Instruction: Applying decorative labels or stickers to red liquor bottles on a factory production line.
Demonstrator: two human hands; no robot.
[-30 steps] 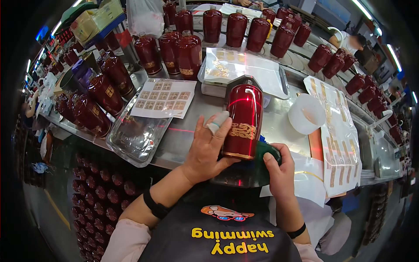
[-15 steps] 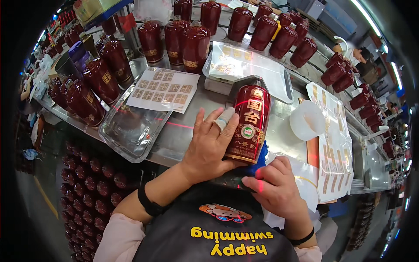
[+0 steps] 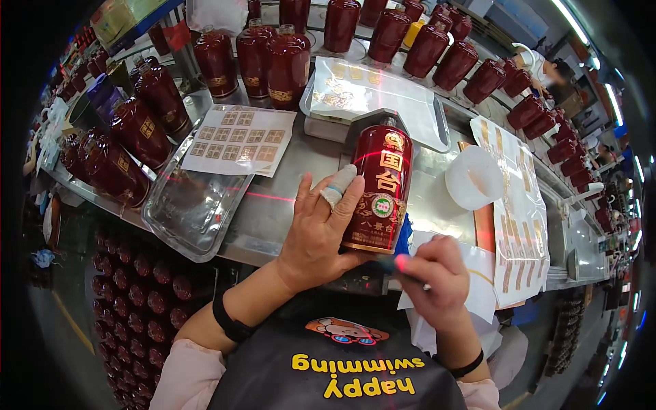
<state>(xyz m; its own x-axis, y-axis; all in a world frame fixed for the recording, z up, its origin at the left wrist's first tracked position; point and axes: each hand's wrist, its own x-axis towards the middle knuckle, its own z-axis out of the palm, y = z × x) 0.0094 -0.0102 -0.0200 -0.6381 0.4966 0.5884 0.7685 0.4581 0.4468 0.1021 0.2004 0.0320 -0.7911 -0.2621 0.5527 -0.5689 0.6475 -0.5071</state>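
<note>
A glossy dark red bottle (image 3: 380,188) with gold lettering and a round green-and-white emblem leans back, its neck away from me in a dark angular rest (image 3: 391,117). My left hand (image 3: 311,232) grips its lower left side, thumb near the base; one finger wears a whitish cover (image 3: 336,189). Just right of the base, my right hand (image 3: 441,277) is closed around a slim dark tool (image 3: 413,275), blurred by motion, so its exact kind does not show. Behind the bottle's lower right side lies some blue material (image 3: 405,236).
Gold label sheets lie left (image 3: 240,140) and right (image 3: 517,225). A clear tray (image 3: 195,212) holds the left edge, a white cup (image 3: 473,179) the right. A paper-covered tray (image 3: 376,96) sits behind; several red bottles (image 3: 287,65) stand beyond.
The right hand has lifted slightly and closed round the slim dark tool, which now shows beside the bottle's base. The left hand keeps its grip on the bottle. The whole view has shifted a little.
</note>
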